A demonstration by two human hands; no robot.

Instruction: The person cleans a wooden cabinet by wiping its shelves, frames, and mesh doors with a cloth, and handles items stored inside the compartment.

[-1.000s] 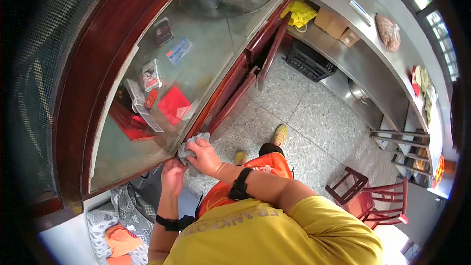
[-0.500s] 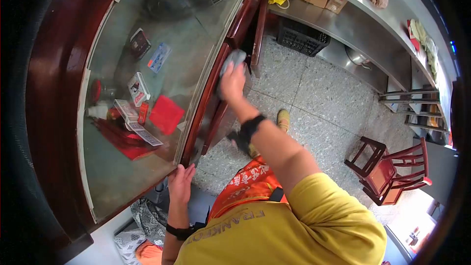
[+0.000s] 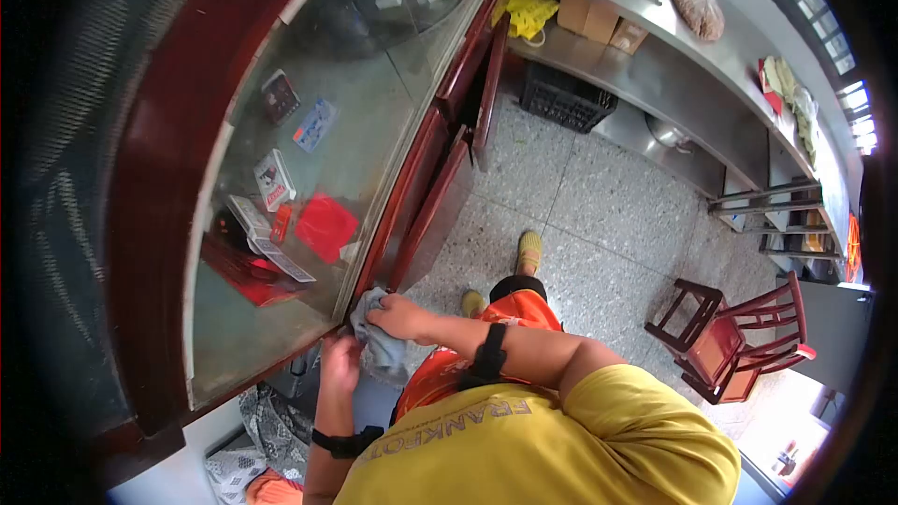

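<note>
My right hand [image 3: 402, 318] is closed round a crumpled grey cloth [image 3: 383, 355] at the near corner of the glass-topped display cabinet [image 3: 379, 234]. Part of the cloth hangs down below my fingers. Close beside it, my left hand [image 3: 340, 362] is curled at the same corner, just under the dark red wooden edge. What the left fingers grip is hidden. Under the glass lie a red packet [image 3: 326, 226], playing-card-style boxes [image 3: 274, 180] and a blue card [image 3: 315, 125].
Two cabinet doors [image 3: 438, 210] hang open toward the floor [image 3: 599, 196]. A black crate [image 3: 566, 98] sits under the steel counter [image 3: 645, 84]. Wooden chairs [image 3: 739, 332] stand at the right. Patterned fabric [image 3: 271, 425] lies below the cabinet corner.
My right hand has brought the cloth from the cabinet's front farther along down to the near corner, beside my left hand. The left fingers, spread before, are now curled.
</note>
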